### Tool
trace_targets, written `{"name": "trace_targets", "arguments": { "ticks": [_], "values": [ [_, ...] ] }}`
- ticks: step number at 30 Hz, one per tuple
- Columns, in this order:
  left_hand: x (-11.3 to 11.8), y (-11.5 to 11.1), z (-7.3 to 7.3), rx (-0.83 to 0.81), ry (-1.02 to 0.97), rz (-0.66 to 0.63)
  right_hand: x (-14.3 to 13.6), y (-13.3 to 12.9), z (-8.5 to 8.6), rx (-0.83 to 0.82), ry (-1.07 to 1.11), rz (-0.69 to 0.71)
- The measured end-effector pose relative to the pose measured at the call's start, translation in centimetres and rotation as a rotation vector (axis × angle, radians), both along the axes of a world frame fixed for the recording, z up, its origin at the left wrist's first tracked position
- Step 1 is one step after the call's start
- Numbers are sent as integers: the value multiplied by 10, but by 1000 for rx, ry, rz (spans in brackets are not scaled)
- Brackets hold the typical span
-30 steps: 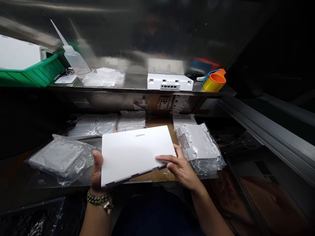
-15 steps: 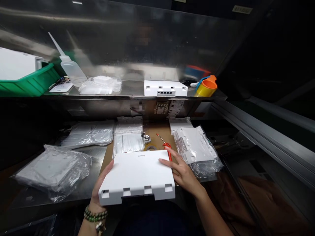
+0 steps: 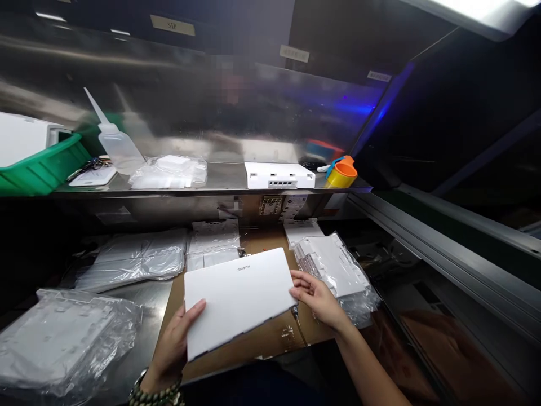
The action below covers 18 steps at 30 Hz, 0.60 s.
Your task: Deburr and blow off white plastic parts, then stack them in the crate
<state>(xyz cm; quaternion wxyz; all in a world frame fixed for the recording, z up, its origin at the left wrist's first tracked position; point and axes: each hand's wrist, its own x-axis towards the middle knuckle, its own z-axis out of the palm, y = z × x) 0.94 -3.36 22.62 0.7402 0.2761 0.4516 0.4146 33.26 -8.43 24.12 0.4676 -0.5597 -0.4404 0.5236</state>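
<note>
over brown cardboard point(image 3: 240, 354), both hands point(image 3: 175, 337) point(image 3: 316, 299) — half-closed — grip a white panel point(image 3: 239, 301).

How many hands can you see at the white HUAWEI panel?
2. The left hand holds the white panel at its left edge, thumb on top; the right hand is at its right edge. Some left fingers are hidden beneath.
</note>
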Motion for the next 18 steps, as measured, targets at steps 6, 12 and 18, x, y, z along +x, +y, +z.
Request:
{"name": "trace_targets", "arguments": {
  "ticks": [6,12,18],
  "values": [
    [-3,16,5,839,354,-130,15,20,15,156,-133,-129],
    [20,29,32,1769,735,-330,31,29,26,-233,199,37],
    [46,42,20,1618,796,-207,102,69,36,-307,111,-180]
  ]
}}
